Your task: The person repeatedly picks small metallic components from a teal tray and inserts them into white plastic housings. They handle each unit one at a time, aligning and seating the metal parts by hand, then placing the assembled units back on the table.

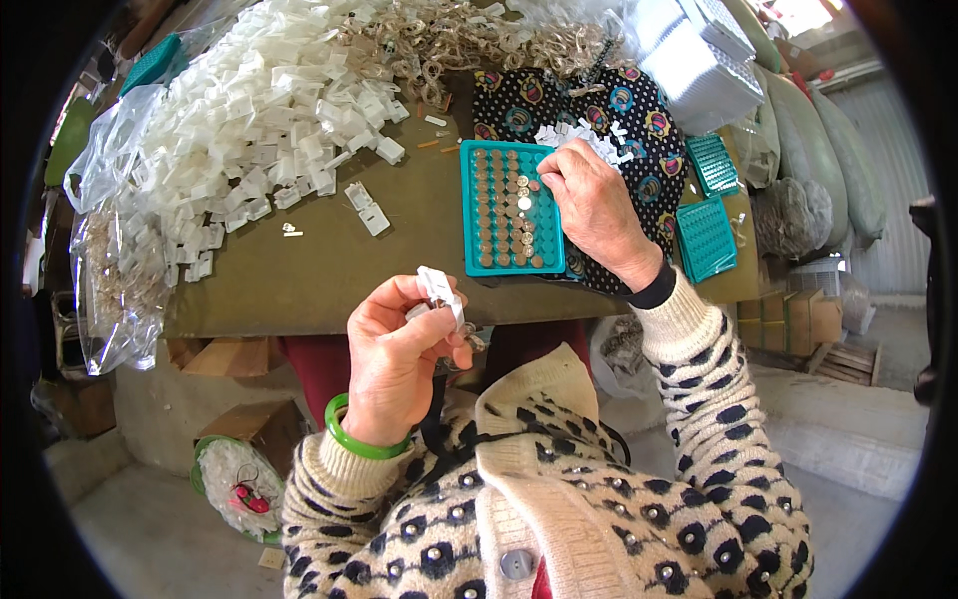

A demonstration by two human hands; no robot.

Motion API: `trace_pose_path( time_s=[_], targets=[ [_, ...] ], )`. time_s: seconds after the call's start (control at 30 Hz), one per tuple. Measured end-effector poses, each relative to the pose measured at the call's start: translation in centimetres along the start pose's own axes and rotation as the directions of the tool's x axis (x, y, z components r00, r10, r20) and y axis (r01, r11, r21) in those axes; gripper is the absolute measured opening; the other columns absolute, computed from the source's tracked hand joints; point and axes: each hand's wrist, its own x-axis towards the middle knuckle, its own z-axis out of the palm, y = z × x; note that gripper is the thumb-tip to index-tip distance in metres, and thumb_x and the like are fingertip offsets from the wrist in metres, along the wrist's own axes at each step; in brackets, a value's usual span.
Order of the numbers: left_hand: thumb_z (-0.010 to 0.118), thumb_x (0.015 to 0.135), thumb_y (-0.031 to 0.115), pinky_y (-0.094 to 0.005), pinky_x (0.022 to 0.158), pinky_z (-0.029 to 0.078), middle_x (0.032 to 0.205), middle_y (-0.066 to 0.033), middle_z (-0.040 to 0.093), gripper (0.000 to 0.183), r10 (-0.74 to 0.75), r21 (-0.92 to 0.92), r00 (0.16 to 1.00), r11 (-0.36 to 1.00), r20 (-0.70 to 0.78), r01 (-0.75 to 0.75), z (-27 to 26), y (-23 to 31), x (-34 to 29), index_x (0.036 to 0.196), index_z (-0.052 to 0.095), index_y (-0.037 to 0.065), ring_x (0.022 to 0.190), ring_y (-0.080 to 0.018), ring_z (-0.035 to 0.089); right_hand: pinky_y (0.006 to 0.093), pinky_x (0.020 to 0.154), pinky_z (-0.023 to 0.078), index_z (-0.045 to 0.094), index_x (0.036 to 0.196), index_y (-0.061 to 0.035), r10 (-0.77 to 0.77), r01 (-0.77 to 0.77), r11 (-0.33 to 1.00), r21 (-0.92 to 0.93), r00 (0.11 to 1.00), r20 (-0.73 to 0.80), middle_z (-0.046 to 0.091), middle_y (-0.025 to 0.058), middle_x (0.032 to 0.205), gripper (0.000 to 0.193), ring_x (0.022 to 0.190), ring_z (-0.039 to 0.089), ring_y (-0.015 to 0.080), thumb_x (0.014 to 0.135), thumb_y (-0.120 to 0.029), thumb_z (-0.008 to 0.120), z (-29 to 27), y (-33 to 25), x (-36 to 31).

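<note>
My left hand holds a small white plastic case near the table's front edge, pinched between thumb and fingers. Some small shiny pieces show beside its lower fingers. My right hand is over the right side of a teal tray, its thumb and fingers pinched together. Whatever those fingertips hold, if anything, is hidden. Rows of small round metal discs fill much of the tray, while round pockets on its right side show bare teal. Small white flat pieces lie just beyond my right hand on a patterned black cloth.
White plastic cases form a large heap at the left, with tangled coppery wire pieces at the back. One white case lies apart on the table. More teal trays and white stacked trays stand at the right.
</note>
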Motion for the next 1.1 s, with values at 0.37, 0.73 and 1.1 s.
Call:
trace_pose_path(
  time_s=[0.37,0.73,1.1],
  targets=[
    [0.062,0.085,-0.005,-0.0309,0.063,0.059,0.095,-0.0122,0.067,0.028,-0.020,0.055,0.999,0.998,-0.043,0.023,-0.3,-0.2,0.6,0.113,0.062,-0.003,0.076,-0.0195,0.067,0.0396,0.066,0.051,0.058,0.087,-0.0021,-0.013,0.013,1.000,0.020,1.000,-0.023,0.057,0.0117,0.087,0.008,0.075,0.061,0.0309,0.083,-0.001,0.064,-0.6,-0.2,-0.2],
    [0.063,0.085,-0.008,-0.0358,0.076,0.062,0.097,-0.0159,0.068,0.030,0.036,0.111,0.999,0.993,0.000,-0.036,0.2,0.1,0.6,0.115,0.060,-0.007,0.087,-0.0267,0.071,0.0376,0.065,0.051,0.063,0.091,-0.0005,-0.057,0.055,0.998,0.024,0.994,0.096,0.059,0.0123,0.086,0.007,0.075,0.063,0.0303,0.085,-0.001,0.063,-0.5,-0.5,0.1],
    [0.066,0.083,-0.010,-0.0305,0.069,0.061,0.092,-0.0144,0.067,0.032,0.125,0.217,0.991,0.970,-0.043,-0.112,0.6,-0.5,0.7,0.114,0.060,-0.010,0.083,-0.0243,0.071,0.0307,0.057,0.047,0.058,0.091,-0.0012,-0.134,0.135,0.951,0.278,0.991,-0.025,0.058,0.0095,0.084,0.011,0.067,0.059,0.0217,0.084,0.002,0.065,-1.4,-6.2,-1.4]
  ],
)
